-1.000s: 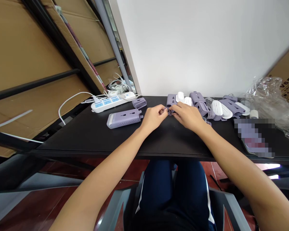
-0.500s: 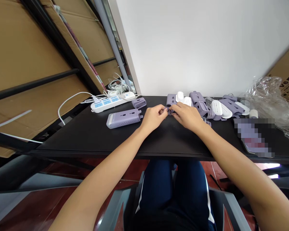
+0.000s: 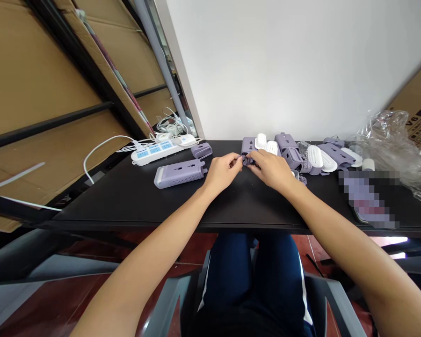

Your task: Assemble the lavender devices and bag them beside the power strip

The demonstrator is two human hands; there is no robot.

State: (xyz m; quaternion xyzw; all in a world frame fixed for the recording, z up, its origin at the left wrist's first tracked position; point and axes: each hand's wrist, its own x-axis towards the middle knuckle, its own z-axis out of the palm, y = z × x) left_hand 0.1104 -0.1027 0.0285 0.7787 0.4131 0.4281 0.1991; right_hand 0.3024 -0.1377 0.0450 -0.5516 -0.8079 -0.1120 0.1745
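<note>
Both hands meet over the middle of the black table (image 3: 161, 206). My left hand (image 3: 222, 173) is closed, pinching one end of a small coiled metal spring (image 3: 246, 161) between thumb and fingers. My right hand (image 3: 272, 169) is closed on the spring's other side, its fingers bent over it. Part of the spring is hidden by the fingers. To the left lies a long purple plastic housing (image 3: 180, 173) with slots and small holes. A short purple cap (image 3: 201, 150) rests behind it. Just beyond my right hand are a purple housing (image 3: 248, 144) and white oval parts (image 3: 261, 141).
A white power strip (image 3: 156, 152) with tangled cables stands at the back left. More purple housings (image 3: 288, 150), white oval pieces (image 3: 315, 157) and springs lie at the back right. A blurred-out phone-like object (image 3: 370, 201), clear plastic wrap (image 3: 389, 145) and a cardboard box (image 3: 419, 114) are further right.
The fingers have shifted slightly around the spring, and its coil now shows more between them. The view has moved a little; the parts on the table lie as before.
</note>
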